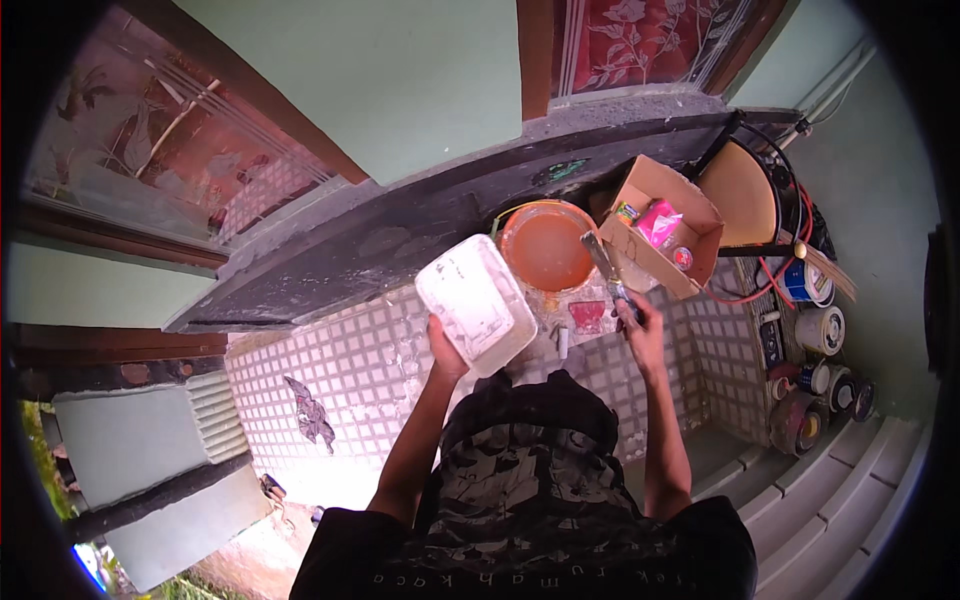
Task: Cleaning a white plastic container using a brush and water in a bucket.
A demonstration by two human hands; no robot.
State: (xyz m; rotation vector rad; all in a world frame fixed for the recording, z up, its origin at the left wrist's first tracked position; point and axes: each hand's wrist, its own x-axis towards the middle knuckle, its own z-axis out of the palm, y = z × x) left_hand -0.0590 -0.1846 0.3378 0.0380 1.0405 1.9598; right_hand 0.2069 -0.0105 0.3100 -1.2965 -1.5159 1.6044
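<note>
My left hand (pixel 448 351) grips the near left side of a white plastic tub (pixel 474 300), tilted, with white residue smeared over its face. In my right hand (pixel 640 330) is a putty knife (pixel 606 270), its stained blade pointing away from me. An orange bucket (pixel 550 246) of cloudy liquid stands on the floor just beyond, between the tub and the knife. On the floor below the bucket lie a red flat scraper (pixel 587 316) and a small white cylindrical piece (pixel 562 343).
Right of the bucket, a cardboard box (pixel 664 232) holds a pink packet (pixel 658 223). A chair (pixel 739 191) and several paint cans (pixel 819 330) line the right side. A dark cloth (pixel 310 414) lies on the tiled floor (pixel 360 367). Windows (pixel 645 45) border the wall.
</note>
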